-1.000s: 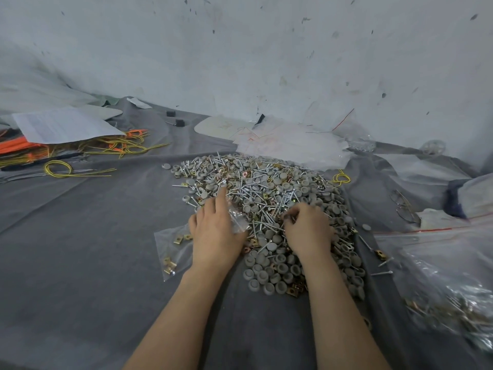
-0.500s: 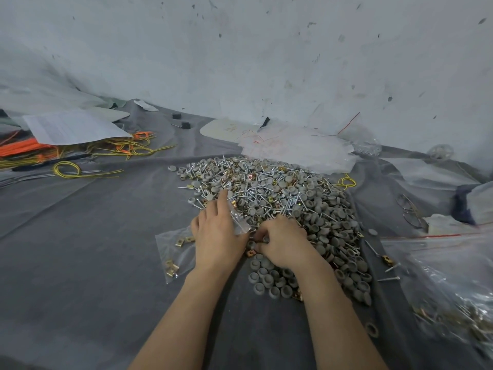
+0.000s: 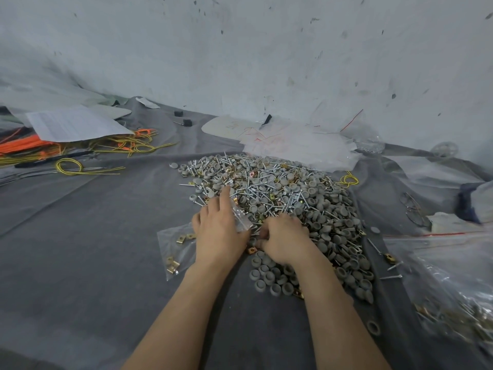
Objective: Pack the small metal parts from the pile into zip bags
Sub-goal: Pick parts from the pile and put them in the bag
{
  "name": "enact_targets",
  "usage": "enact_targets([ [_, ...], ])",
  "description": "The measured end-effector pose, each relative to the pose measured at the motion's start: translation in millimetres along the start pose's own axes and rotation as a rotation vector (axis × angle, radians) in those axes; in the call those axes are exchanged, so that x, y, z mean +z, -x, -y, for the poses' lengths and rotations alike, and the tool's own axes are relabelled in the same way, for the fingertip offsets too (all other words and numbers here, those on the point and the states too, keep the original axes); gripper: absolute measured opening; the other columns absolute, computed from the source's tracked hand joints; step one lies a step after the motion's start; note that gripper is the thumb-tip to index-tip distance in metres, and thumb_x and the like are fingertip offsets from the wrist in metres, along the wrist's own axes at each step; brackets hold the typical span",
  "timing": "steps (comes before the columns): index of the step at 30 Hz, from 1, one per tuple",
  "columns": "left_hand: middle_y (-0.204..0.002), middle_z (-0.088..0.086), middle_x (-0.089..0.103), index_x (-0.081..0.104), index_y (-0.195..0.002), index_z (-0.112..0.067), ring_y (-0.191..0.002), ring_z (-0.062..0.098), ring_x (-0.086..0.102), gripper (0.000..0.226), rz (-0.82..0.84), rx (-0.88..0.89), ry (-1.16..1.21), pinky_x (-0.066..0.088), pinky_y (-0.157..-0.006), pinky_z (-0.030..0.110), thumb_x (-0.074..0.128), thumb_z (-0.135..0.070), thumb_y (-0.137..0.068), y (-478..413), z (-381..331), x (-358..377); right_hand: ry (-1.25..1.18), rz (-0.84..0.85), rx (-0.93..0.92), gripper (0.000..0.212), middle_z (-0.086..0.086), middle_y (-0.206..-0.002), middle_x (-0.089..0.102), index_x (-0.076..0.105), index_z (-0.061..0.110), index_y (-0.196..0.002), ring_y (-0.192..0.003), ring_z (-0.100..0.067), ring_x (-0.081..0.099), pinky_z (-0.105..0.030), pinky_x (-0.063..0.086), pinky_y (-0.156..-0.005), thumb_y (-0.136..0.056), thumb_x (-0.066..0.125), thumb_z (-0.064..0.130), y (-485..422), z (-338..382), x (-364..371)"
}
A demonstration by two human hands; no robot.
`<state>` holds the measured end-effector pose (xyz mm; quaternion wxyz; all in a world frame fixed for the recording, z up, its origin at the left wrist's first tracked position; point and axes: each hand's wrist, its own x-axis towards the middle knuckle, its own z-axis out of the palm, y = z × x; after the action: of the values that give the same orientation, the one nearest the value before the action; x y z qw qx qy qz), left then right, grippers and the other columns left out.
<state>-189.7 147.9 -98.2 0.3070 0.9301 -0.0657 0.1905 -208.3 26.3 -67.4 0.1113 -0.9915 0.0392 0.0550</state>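
Note:
A big pile (image 3: 288, 193) of silver screws, grey round caps and small brass clips lies on the grey cloth (image 3: 80, 249). My left hand (image 3: 218, 231) lies on a small clear zip bag (image 3: 176, 247) that has a few brass clips in it, and it holds the bag's mouth at the pile's near edge. My right hand (image 3: 282, 241) sits right beside it with curled fingers, pinching at small parts at the bag's opening; what is between the fingertips is hidden.
Larger clear bags with packed metal parts (image 3: 448, 289) lie at the right. A heap of empty plastic bags (image 3: 298, 145) lies behind the pile. Yellow and orange wires (image 3: 80, 156) and paper sheets (image 3: 72, 124) sit at the left. A wall rises close behind.
My right hand came from the middle of the pile leftward to the bag's mouth beside my left hand. The left hand and the bag stayed put.

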Motion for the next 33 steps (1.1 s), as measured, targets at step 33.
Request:
enact_targets([
  [33, -0.152, 0.003, 0.028, 0.011, -0.15, -0.02, -0.14, 0.024, 0.025, 0.082, 0.085, 0.056, -0.06, 0.004, -0.116, 0.046, 0.056, -0.037, -0.084, 6, 1, 8, -0.133, -0.128, -0.039, 0.005, -0.001, -0.107, 0.061, 0.056, 0.02, -0.096, -0.107, -0.024, 0.053, -0.045, 0.043, -0.096, -0.092, 0.054, 0.022, 5, -3, -1],
])
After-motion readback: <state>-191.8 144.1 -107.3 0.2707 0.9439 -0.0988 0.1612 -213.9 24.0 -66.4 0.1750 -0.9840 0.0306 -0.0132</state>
